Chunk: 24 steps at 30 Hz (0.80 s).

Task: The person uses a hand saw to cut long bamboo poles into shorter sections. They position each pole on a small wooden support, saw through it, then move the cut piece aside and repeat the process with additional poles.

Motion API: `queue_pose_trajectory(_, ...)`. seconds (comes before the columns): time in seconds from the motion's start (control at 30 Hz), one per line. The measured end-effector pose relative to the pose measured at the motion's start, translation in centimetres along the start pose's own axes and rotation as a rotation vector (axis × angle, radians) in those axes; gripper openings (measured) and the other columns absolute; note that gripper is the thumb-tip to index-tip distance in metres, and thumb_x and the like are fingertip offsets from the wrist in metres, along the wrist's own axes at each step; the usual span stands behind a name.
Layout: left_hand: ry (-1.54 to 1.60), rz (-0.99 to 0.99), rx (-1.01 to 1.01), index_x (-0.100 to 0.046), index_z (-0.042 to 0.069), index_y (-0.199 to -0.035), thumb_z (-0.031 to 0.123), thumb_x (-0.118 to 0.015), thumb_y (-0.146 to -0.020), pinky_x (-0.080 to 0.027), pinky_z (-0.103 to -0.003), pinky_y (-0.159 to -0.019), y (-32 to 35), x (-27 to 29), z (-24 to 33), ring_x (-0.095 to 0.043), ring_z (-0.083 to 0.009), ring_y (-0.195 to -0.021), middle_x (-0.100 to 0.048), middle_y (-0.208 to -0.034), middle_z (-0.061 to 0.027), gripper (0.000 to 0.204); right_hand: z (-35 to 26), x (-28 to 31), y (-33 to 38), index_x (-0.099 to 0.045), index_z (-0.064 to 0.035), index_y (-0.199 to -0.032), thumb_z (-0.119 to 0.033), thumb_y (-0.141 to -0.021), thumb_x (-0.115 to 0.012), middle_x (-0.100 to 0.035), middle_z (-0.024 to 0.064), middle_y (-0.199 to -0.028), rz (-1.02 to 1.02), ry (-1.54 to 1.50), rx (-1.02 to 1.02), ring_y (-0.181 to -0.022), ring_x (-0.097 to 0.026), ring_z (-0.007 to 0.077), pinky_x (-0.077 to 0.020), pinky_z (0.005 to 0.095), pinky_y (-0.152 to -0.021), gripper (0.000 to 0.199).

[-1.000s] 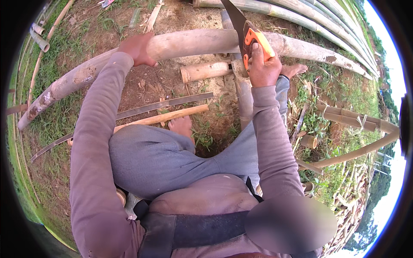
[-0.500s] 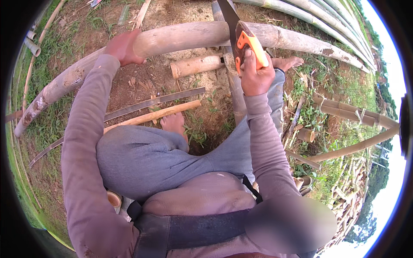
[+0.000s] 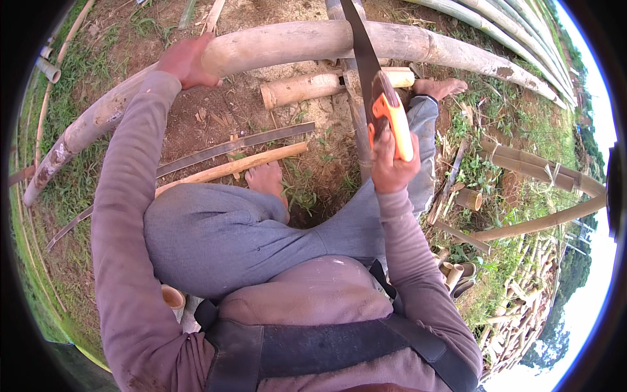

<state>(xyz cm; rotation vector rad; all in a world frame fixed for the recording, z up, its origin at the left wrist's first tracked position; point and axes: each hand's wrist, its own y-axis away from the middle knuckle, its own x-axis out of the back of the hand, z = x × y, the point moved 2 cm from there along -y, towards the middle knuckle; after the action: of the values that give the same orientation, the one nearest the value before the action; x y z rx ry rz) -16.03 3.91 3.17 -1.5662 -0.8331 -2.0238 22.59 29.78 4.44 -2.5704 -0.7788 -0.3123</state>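
Observation:
A long, thick bamboo pole (image 3: 281, 47) runs across in front of me, from the lower left to the upper right. My left hand (image 3: 189, 62) is wrapped over it, left of the middle. In my right hand (image 3: 395, 168) is the orange handle of a handsaw (image 3: 366, 55), gripped closed. The dark blade crosses the pole, its far end beyond the pole's far side and cut off by the picture's top edge. Whether the teeth sit in a cut cannot be made out. Under the pole, a thinner bamboo support (image 3: 356, 121) points toward me.
A short bamboo piece (image 3: 300, 91) lies just nearer than the pole, amid sawdust. A flat dark strip (image 3: 241, 144) and a peeled stick (image 3: 261, 157) lie by my foot. Several long poles (image 3: 496, 26) lie at far right; cut pieces (image 3: 522, 313) are heaped at lower right.
My right hand has drawn the saw back toward me, so its handle is farther from the pole and more blade shows. My left hand keeps its hold on the pole.

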Motion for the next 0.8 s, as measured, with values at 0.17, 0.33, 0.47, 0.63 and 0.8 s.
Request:
queue_pose_trajectory(0.17,-0.006,-0.030,0.032,-0.045,0.009,-0.159,0.048,-0.095,-0.063,-0.051,-0.048,-0.112,-0.1,1.6,-0.1,-0.062,-0.0409,-0.132,-0.064,-0.144,-0.0226,0.115,-3.4,-6.1,-9.2,-0.067,0.0023,-0.105,-0.017,-0.102,-0.076,-0.069,0.0045,-0.078,-0.048,0.011,0.019,-0.074,-0.059,0.0050,-0.0510,0.0256,-0.067,0.022)
queue_pose_trajectory(0.33,0.005,-0.039,0.056,-0.045,0.010,-0.159,0.045,-0.095,-0.063,-0.052,-0.049,-0.111,0.6,0.7,-1.2,-0.065,-0.0420,-0.127,-0.066,-0.140,-0.0232,0.113,-4.5,4.6,5.8,-0.061,0.0021,-0.109,-0.012,-0.104,-0.070,-0.065,0.0028,-0.072,-0.087,-0.091,-0.157,-0.057,-0.059,0.0066,-0.0494,0.0247,-0.054,0.018)
queue_pose_trajectory(0.47,0.010,0.013,0.055,-0.047,0.011,-0.157,0.044,-0.095,-0.063,-0.052,-0.049,-0.109,0.6,0.2,-1.0,-0.066,-0.0424,-0.125,-0.068,-0.135,-0.0232,0.111,-4.4,7.0,8.9,-0.055,0.0019,-0.106,-0.022,-0.106,-0.069,-0.063,0.0053,-0.068,-0.084,-0.057,-0.054,-0.052,-0.059,0.0094,-0.0486,0.0215,-0.047,0.027)
queue_pose_trajectory(0.63,0.009,0.018,0.028,-0.049,0.013,-0.154,0.044,-0.095,-0.060,-0.052,-0.049,-0.107,-0.4,1.0,0.9,-0.066,-0.0412,-0.124,-0.067,-0.136,-0.0205,0.108,-3.8,-5.2,-8.6,-0.066,0.0028,-0.103,-0.016,-0.102,-0.076,-0.070,0.0042,-0.081,-0.040,-0.050,-0.032,-0.073,-0.063,0.0082,-0.0521,0.0276,-0.067,0.021)
queue_pose_trajectory(0.8,-0.018,0.033,0.029,-0.048,0.014,-0.154,0.044,-0.095,-0.060,-0.053,-0.049,-0.106,-0.6,0.5,-1.2,-0.067,-0.0416,-0.122,-0.068,-0.134,-0.0207,0.109,-3.6,-2.6,-3.9,-0.064,0.0033,-0.110,-0.013,-0.102,-0.074,-0.070,0.0020,-0.083,-0.068,-0.063,-0.104,-0.070,-0.061,0.0072,-0.0511,0.0241,-0.064,0.021)
